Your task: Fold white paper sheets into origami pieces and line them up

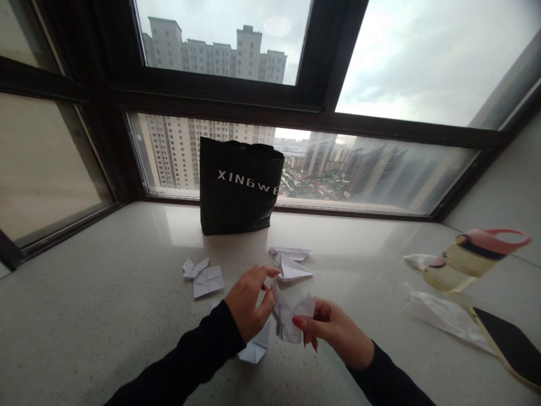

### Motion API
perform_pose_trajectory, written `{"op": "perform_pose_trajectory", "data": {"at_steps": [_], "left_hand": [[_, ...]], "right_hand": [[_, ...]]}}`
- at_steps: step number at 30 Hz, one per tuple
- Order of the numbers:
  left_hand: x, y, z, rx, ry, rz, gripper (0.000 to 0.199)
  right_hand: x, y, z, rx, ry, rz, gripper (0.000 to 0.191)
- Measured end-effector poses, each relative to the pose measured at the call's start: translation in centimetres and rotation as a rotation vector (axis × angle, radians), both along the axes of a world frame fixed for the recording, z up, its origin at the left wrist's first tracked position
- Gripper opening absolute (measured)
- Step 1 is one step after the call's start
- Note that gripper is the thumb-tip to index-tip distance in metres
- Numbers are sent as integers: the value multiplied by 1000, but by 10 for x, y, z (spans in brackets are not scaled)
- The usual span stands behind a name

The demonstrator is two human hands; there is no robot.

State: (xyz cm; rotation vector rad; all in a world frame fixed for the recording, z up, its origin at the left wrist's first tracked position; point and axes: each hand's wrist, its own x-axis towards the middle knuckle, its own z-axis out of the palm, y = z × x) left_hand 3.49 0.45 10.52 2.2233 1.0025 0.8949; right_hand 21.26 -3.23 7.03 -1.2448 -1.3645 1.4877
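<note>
My right hand (333, 327) pinches a folded piece of white paper (289, 322) between thumb and fingers, a little above the counter. At its upper left edge, my left hand (252, 299) has its thumb and a finger closed on the paper, while the index finger stretches out above. Under my left wrist lies another folded paper piece (255, 349), partly hidden by the arm. Beyond my hands rest a pointed folded paper (292, 267) and a flatter strip behind it. Left of them, a squarish folded paper (208, 281) touches a smaller winged one (195, 267).
A black bag with white lettering (240, 197) stands by the window. On the right are a yellowish bottle with a pink lid (465, 262), crumpled white tissue (448, 316) and a dark-screened phone (509, 344). All rest on the pale speckled counter (105, 316).
</note>
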Motion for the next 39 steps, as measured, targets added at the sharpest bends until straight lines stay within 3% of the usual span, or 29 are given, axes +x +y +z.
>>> {"op": "perform_pose_trajectory", "data": {"at_steps": [5,9,11,15,17,22,25,28,32,36,39], "left_hand": [[-17,-27,-5,-81,-84,-7,24],[-15,-42,-25,209,-53,25,24],[-6,-48,-43,432,-53,49,24],[24,-55,-89,795,142,-97,15],[40,-56,-110,922,195,-48,18],[73,-46,-159,998,113,280,28],[89,-36,-192,1058,135,274,25],[105,-26,-217,1069,241,229,18],[120,-19,-226,1061,289,194,22],[119,-22,-218,910,379,85,20],[115,-25,-213,673,496,64,19]], "right_hand": [[-10,-6,2,-66,42,112,33],[15,-6,-5,-85,-123,77,33],[32,-5,-15,-96,-232,61,34],[50,-1,-36,-85,-454,-23,31],[50,2,-45,-59,-539,-41,29],[57,11,-50,-3,-666,-8,23],[60,26,-34,288,-958,-150,32],[30,50,-6,584,-1151,-213,38],[-66,89,16,734,-1094,194,25],[-151,132,3,713,-1034,305,33],[-181,156,-13,607,-1019,309,37]]}}
